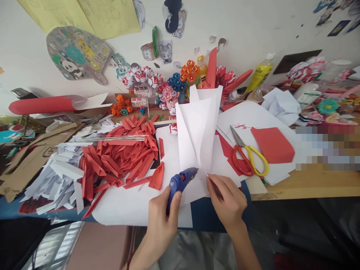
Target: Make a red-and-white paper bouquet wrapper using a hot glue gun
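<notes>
My left hand [163, 213] is wrapped round a blue hot glue gun [180, 182], its nozzle pointing right at the lower end of the folded white paper [192, 131]. That paper is in overlapping upright panels on white sheets. My right hand [227, 198] is closed in a pinch beside the nozzle, at the paper's lower right. A small white tip shows at its fingertips; what they hold is too small to make out. A gap separates the nozzle from the right fingers.
Red folded paper strips [120, 150] and white folded strips [60, 176] are heaped on the left, with thin sticks [112, 138] across them. Scissors [247, 155] and a red paper piece [272, 144] lie right. Paper flowers [143, 78] and a yellow bottle [260, 73] stand along the wall.
</notes>
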`<state>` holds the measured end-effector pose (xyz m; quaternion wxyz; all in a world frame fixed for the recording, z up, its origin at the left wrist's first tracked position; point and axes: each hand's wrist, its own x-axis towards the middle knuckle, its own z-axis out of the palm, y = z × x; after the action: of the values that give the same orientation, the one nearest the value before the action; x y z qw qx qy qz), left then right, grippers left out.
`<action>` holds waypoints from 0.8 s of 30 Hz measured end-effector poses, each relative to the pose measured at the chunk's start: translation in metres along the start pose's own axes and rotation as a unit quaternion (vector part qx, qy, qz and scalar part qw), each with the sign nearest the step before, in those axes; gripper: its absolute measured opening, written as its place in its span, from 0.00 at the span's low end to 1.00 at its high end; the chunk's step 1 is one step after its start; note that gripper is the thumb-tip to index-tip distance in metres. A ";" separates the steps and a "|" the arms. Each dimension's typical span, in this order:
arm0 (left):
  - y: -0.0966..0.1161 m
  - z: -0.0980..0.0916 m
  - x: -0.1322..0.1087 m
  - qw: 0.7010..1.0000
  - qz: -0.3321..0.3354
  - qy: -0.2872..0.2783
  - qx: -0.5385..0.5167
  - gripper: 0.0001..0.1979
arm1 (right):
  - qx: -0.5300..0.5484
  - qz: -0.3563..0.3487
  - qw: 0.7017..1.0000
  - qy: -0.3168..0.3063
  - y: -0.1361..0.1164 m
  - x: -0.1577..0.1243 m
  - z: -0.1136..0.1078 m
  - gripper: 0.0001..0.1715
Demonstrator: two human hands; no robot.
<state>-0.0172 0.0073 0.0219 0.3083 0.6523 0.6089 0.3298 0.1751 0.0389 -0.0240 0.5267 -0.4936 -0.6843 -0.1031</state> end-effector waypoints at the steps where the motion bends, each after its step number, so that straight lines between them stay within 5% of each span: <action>1: 0.000 0.000 0.000 1.000 0.002 -0.003 0.000 0.21 | -0.002 0.000 1.000 -0.001 0.000 0.000 0.000 0.15; 16: 0.005 -0.007 0.001 0.998 0.035 0.020 0.038 0.20 | -0.008 0.003 1.000 0.002 -0.001 0.001 0.000 0.13; 24: -0.001 -0.025 -0.011 0.987 0.127 0.042 0.086 0.10 | -0.008 -0.001 1.000 -0.010 0.000 -0.001 0.001 0.13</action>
<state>-0.0381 -0.0041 0.0350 0.1809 0.7337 0.5595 0.3403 0.1750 0.0388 -0.0252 0.5162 -0.4984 -0.6887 -0.1040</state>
